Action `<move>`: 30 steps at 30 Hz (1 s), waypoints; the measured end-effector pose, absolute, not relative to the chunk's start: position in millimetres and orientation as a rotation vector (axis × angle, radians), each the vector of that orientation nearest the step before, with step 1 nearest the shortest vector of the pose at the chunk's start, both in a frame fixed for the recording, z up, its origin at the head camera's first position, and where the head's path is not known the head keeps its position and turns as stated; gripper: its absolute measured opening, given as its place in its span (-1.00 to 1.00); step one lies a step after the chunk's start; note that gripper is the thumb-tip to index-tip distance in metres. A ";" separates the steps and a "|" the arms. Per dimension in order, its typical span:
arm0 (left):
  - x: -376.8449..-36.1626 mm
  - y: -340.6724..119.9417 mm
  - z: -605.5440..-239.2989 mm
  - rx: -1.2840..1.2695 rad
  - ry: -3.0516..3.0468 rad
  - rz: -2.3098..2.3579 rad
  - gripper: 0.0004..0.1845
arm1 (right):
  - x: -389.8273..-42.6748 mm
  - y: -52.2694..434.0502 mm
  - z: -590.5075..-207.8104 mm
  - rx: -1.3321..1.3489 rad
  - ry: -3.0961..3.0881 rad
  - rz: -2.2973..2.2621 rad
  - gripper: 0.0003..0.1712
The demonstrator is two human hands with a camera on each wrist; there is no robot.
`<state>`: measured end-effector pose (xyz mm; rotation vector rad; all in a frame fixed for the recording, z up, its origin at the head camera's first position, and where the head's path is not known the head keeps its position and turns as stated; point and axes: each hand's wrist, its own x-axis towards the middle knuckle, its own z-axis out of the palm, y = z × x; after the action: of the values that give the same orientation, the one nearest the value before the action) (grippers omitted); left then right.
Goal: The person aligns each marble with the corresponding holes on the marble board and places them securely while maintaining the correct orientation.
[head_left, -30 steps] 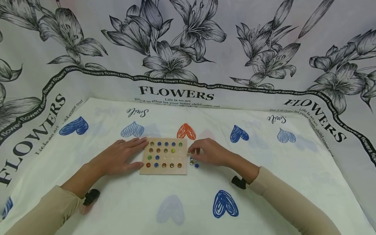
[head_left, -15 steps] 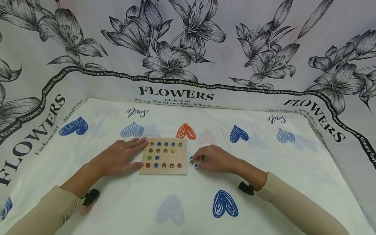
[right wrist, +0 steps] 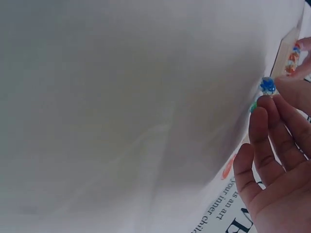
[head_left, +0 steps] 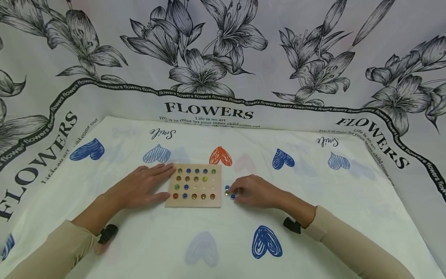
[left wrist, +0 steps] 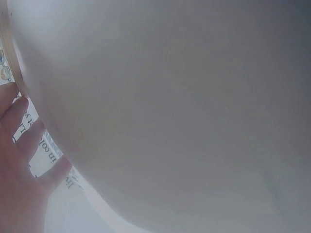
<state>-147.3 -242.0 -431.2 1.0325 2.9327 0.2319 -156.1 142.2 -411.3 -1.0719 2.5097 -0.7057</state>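
Observation:
A pale wooden board (head_left: 217, 201) lies on the cloth, with rows of coloured glass marbles in its hollows. Some hollows at its right side hold no marble. My left hand (head_left: 143, 188) rests at the board's left edge, fingers and thumb spread and touching it. Just right of the board, my right hand (head_left: 256, 190) has its thumb and index finger at a blue marble (head_left: 232, 197), which they appear to pinch. Beside it lie another blue marble (head_left: 227, 187) and a greenish marble (head_left: 227, 193). In the right wrist view, a blue marble (right wrist: 267, 86) sits against the thumb tip.
The white cloth (head_left: 139, 240) is printed with hearts, including a dark blue heart (head_left: 267, 242) in front of the right hand. A flower-patterned cloth (head_left: 296, 58) rises behind. Cloth fills most of both wrist views.
My right hand has moved right and slightly toward me from the board's edge, then settled at the loose marbles, which show more plainly. The left hand and the board have stayed in place.

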 end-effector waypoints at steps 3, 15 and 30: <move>-147.3 -241.5 -431.0 1.029 2.934 0.227 -0.18 | -156.5 142.4 -413.2 -1.088 2.509 -0.704 -0.73; -148.2 -241.4 -429.9 1.016 2.936 0.233 -0.18 | -156.6 140.7 -418.3 -1.102 2.535 -0.668 -0.73; -146.9 -241.4 -431.1 1.023 2.934 0.239 -0.18 | -159.0 136.0 -418.0 -1.174 2.516 -0.711 -0.79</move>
<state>-146.9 -241.4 -431.1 1.0228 2.9340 0.2394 -159.0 136.0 -418.0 -1.1738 2.5160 -0.7108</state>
